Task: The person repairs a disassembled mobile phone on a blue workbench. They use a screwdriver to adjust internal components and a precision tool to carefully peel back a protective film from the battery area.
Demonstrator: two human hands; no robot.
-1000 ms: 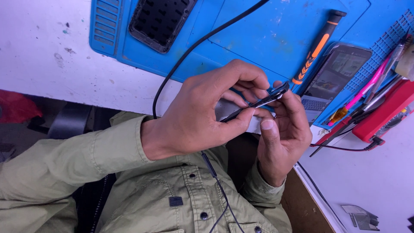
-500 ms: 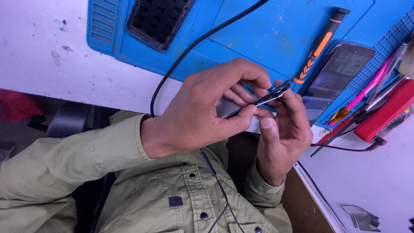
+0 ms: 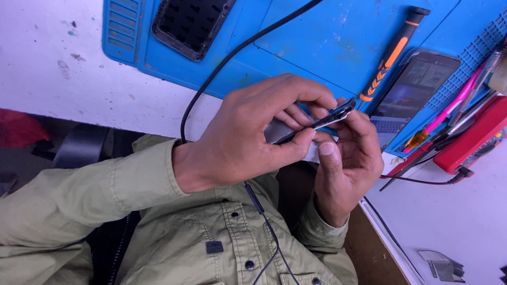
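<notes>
One white bench: the widest surface in view, running across the top and down the right side, beyond the person's chest.
Blue work mat: lies on the bench, directly beyond both hands.
Black tray: rests at the mat's left end, well apart from the hands.
Left hand: comes in from the left, back of the hand toward the camera. It is closed around the near end of the thin phone body, fingers curled over the top and thumb pressed underneath.
Right hand: rises from below, palm turned toward the left hand. Its fingers are narrow, pinching the far end of the piece, thumb upright just beside the lower edge.
Second phone: lies flat on the mat, screen up, just beyond the right hand's fingertips.
Thin phone body: held edge-on between the two hands, above the bench edge and off the mat.
Long axis: slants from lower left, inside the left palm, to upper right at the right fingertips.
Nearer hand: both touch it; the left covers more of its length, and the right holds only the exposed tip.
Orange-and-black screwdriver: lies on the mat, near the raised tip but apart from it.
Black cable: crosses the mat and passes behind the left wrist.
</notes>
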